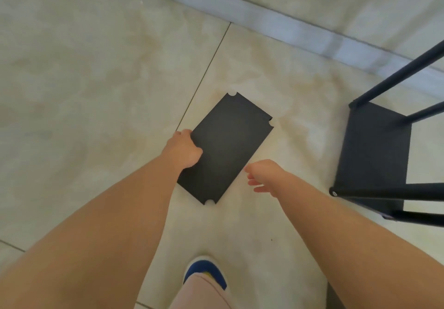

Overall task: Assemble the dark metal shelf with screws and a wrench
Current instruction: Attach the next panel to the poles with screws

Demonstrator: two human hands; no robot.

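A flat dark metal shelf panel [228, 145] with notched corners lies on the tiled floor in the middle of the view. My left hand [183, 149] grips its left long edge, thumb on top of the panel. My right hand [263, 175] hovers just right of the panel's near right edge, fingers loosely spread, holding nothing. At the right edge lies the partly built shelf frame [374, 155], on its side, with one dark panel fixed to several black tubes. No screws or wrench are in sight.
Pale marble-look floor tiles [96, 92] run all round, with a dark grout line [204, 73] passing the panel's left. A light skirting [288, 27] and wall cross the top. My blue and white shoe [204, 272] stands at the bottom centre.
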